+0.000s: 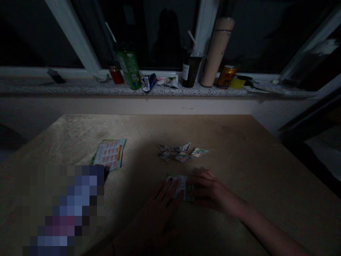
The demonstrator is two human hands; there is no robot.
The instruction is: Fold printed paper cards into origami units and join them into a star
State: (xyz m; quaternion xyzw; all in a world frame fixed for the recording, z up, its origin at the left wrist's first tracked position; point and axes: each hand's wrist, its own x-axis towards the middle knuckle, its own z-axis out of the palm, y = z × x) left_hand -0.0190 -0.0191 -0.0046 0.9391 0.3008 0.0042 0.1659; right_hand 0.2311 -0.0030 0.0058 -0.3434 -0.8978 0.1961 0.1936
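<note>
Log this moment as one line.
left hand: fingers over printed paper | right hand: at its right edge | beyond: folded paper pieces | left: printed sheets

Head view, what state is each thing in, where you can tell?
Paper: partly covered, folds unclear
Left hand: on paper, fingers extended
Right hand: at paper, fingers bent
Pieces: folded to points
Sheets: stacked, flat
Green container: standing
Cup: standing, straw in
Tube: standing
Orange can: standing
Blue wrapper: crumpled
Red jar: standing
</note>
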